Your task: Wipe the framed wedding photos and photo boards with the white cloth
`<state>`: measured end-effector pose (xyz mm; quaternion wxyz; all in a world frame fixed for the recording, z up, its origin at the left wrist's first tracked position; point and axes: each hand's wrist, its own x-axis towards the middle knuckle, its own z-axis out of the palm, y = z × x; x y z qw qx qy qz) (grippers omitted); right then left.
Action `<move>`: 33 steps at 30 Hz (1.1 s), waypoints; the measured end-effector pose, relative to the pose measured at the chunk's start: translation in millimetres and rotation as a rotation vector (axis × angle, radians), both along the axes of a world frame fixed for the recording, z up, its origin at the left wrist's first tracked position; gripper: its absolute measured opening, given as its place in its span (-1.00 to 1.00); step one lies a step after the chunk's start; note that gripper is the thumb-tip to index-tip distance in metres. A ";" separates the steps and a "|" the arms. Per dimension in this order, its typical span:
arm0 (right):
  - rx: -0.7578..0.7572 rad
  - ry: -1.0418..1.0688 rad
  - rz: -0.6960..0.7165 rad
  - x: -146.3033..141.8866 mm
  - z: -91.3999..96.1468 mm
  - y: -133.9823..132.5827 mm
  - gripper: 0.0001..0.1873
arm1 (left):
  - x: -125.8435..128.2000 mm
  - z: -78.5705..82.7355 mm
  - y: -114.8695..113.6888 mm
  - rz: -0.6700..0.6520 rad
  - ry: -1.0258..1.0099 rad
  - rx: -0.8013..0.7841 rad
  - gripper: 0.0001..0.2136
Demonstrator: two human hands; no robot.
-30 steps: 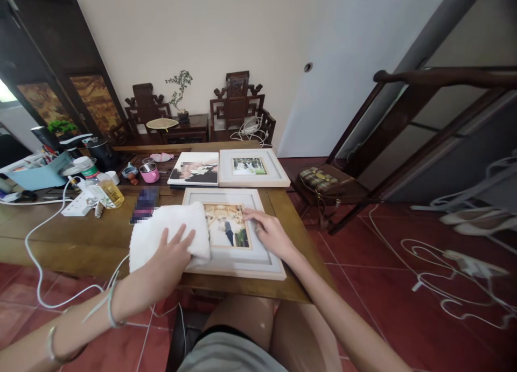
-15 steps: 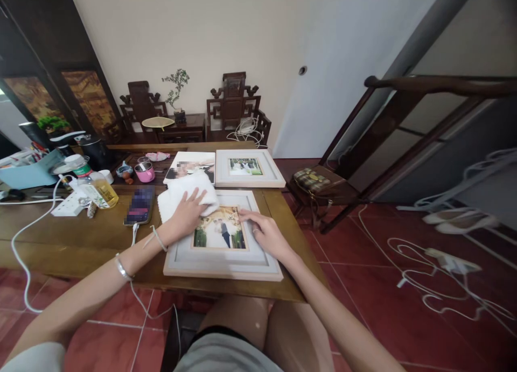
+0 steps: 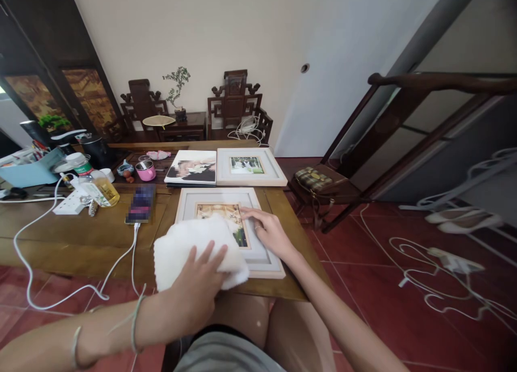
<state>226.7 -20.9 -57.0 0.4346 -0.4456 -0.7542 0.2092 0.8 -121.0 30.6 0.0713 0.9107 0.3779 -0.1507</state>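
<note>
Resting palm-down on the cloth [image 3: 177, 248], the left hand [image 3: 200, 283] has its fingers spread and not closed around it (the thumb is hidden from me). The cloth is folded thick, probably so that it makes a soft pad, and covers the frame [image 3: 260, 261] from about seven to nine o'clock. This frame lies face up near the close edge of the table [image 3: 167, 208], within easy reach. At three o'clock the right hand [image 3: 272, 234] lies loosely bent, grasping nothing, its fingertips at the edge of the photo [image 3: 218, 209]; I think it steadies the frame.

Just beyond, the print [image 3: 191, 170] at eleven o'clock and the second frame [image 3: 272, 170] at twelve leave little room on the far side. At ten o'clock the phone [image 3: 140, 204] lies near, and its cord [image 3: 133, 248] hangs down beside the left arm, where it could catch. The mug [image 3: 146, 171] and bottle [image 3: 107, 191], also toward ten, stand well apart.
</note>
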 end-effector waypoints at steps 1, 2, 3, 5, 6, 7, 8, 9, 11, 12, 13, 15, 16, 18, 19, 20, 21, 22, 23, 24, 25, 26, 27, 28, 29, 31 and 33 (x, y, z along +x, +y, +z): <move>-0.001 -0.002 -0.005 0.1 0.7 0.2 -0.44 | 1.5 -4.6 9.2 0.014 -0.016 0.031 -0.45; -0.002 -0.005 -0.011 0.2 1.2 0.5 -0.44 | 3.1 -9.2 20.6 0.032 -0.027 0.069 -0.45; -0.003 -0.007 -0.017 0.3 1.7 0.9 -0.45 | 4.8 -13.7 33.5 0.055 -0.031 0.109 -0.45; 0.001 -0.010 -0.024 0.4 2.4 1.5 -0.46 | 8.4 -22.2 61.4 0.112 -0.039 0.197 -0.44; 0.004 -0.010 -0.023 0.6 2.6 1.8 -0.46 | 10.3 -26.0 75.2 0.139 -0.048 0.238 -0.44; 0.007 -0.010 -0.021 0.8 2.9 2.0 -0.47 | 12.3 -29.4 88.3 0.159 -0.063 0.282 -0.44; 0.008 -0.010 -0.018 1.1 3.2 2.2 -0.47 | 14.2 -32.4 100.6 0.173 -0.083 0.325 -0.44; 0.010 -0.009 -0.016 1.4 3.5 2.3 -0.48 | 16.0 -34.7 111.7 0.179 -0.104 0.366 -0.44; 0.008 -0.005 -0.017 1.9 4.1 2.6 -0.48 | 19.2 -37.5 129.4 0.169 -0.127 0.414 -0.45; 0.005 0.000 -0.021 2.1 4.3 2.8 -0.48 | 20.4 -37.8 135.2 0.157 -0.121 0.416 -0.46; 0.002 0.006 -0.027 2.2 4.3 3.0 -0.48 | 21.3 -37.5 138.5 0.138 -0.108 0.405 -0.48; -0.007 0.015 -0.041 2.1 3.6 3.6 -0.48 | 22.2 -34.6 136.4 0.084 -0.074 0.363 -0.52; -0.008 0.016 -0.048 2.0 3.0 3.8 -0.49 | 22.2 -32.0 130.6 0.057 -0.062 0.340 -0.54; -0.004 0.008 -0.060 1.8 1.1 4.2 -0.49 | 22.0 -25.0 110.7 0.004 -0.035 0.284 -0.55; -0.001 0.002 -0.066 1.7 0.0 4.3 -0.48 | 21.9 -21.0 97.9 -0.028 -0.022 0.253 -0.57; 0.002 -0.004 -0.074 1.7 -1.1 4.3 -0.48 | 22.0 -17.1 84.6 -0.065 -0.017 0.227 -0.59; 0.004 -0.010 -0.083 1.7 -2.2 4.3 -0.47 | 22.3 -13.6 72.0 -0.106 -0.019 0.206 -0.63; 0.004 -0.016 -0.091 1.8 -3.3 4.4 -0.48 | 23.0 -10.9 61.4 -0.144 -0.031 0.193 -0.68; 0.005 -0.017 -0.099 2.0 -4.3 4.5 -0.49 | 24.0 -9.2 54.0 -0.177 -0.048 0.185 -0.71; 0.007 -0.014 -0.106 2.3 -5.2 4.8 -0.50 | 25.5 -8.8 50.5 -0.196 -0.066 0.187 -0.72; 0.012 -0.007 -0.112 2.6 -6.1 5.1 -0.53 | 27.6 -9.7 51.2 -0.200 -0.078 0.193 -0.71; 0.020 0.002 -0.118 2.9 -6.7 5.4 -0.56 | 30.2 -11.7 56.1 -0.193 -0.078 0.202 -0.69; 0.031 0.013 -0.123 3.3 -7.3 5.7 -0.58 | 33.4 -14.8 64.5 -0.173 -0.072 0.220 -0.65; 0.044 0.023 -0.125 3.8 -7.6 5.8 -0.59 | 37.2 -18.6 75.4 -0.147 -0.066 0.251 -0.61; 0.057 0.029 -0.124 4.3 -7.9 5.8 -0.59 | 41.6 -22.9 87.7 -0.119 -0.063 0.291 -0.58; 0.076 0.033 -0.119 5.2 -8.3 5.4 -0.54 | 51.6 -31.8 112.0 -0.065 -0.069 0.386 -0.56; 0.082 0.032 -0.119 6.0 -9.0 4.8 -0.48 | 62.0 -39.6 130.6 -0.030 -0.087 0.452 -0.59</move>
